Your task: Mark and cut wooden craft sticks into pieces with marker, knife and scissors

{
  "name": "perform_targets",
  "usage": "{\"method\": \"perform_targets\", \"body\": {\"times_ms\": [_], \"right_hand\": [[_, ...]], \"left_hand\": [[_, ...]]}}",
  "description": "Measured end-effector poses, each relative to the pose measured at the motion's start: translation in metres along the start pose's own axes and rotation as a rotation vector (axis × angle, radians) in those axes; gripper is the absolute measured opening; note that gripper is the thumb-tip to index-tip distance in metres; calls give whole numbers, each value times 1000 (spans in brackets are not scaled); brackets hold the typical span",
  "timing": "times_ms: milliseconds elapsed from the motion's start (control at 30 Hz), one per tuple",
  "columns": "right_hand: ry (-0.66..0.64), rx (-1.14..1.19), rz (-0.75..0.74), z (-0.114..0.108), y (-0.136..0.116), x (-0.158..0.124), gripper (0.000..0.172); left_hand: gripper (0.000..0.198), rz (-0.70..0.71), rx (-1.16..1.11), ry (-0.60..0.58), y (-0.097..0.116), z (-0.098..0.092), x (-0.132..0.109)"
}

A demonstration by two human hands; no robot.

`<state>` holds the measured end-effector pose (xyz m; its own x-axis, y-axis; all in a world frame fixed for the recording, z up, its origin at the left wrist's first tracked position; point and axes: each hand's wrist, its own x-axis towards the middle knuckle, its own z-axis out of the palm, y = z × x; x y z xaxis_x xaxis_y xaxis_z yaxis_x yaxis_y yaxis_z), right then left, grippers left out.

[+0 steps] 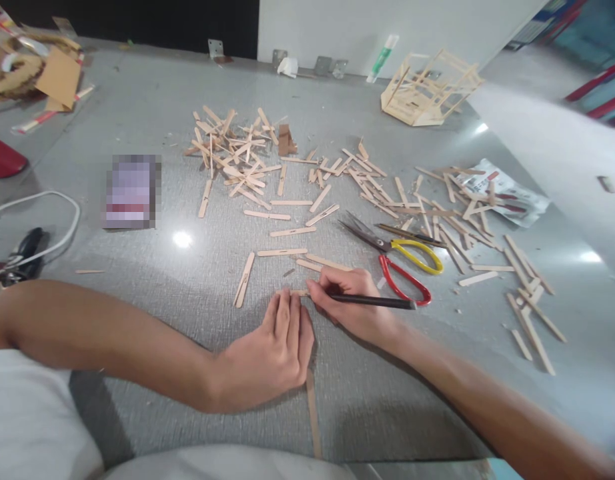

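Note:
My left hand (282, 347) has its fingers pressed together, holding a wooden craft stick (302, 293) down on the table. Only a short piece of that stick shows between my hands. In my right hand (355, 303) a slim black pen (375, 301) is pinched, its tip hidden at the stick. A thin brown strip (313, 413) runs out from beneath my left hand toward the table's front edge. Just beyond my fingers lie more craft sticks, one of them slanting (245, 280) on the left. Scissors (387, 247) with one yellow and one red handle rest open beside my right hand.
A heap of loose sticks (237, 150) lies at the back, with more scattered rightward. A stick-built frame (427, 93) stands far right, near a plastic packet (510, 193). On the left are a blurred-out rectangular item (130, 193), a white cable (62, 195) and tape rolls (22, 73).

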<state>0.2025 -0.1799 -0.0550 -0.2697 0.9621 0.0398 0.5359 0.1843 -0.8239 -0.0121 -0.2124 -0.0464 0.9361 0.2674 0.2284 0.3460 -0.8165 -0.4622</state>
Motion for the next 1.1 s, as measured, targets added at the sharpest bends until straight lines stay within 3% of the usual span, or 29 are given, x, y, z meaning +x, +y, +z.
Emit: {"method": "perform_targets", "body": {"times_ms": [867, 1100], "right_hand": [[-13, 24, 29, -2, -10, 1, 45], [-25, 206, 127, -1, -4, 1, 45]], "left_hand": [[42, -3, -4, -6, 0, 1, -1], [41, -9, 8, 0, 0, 0, 0]]}}
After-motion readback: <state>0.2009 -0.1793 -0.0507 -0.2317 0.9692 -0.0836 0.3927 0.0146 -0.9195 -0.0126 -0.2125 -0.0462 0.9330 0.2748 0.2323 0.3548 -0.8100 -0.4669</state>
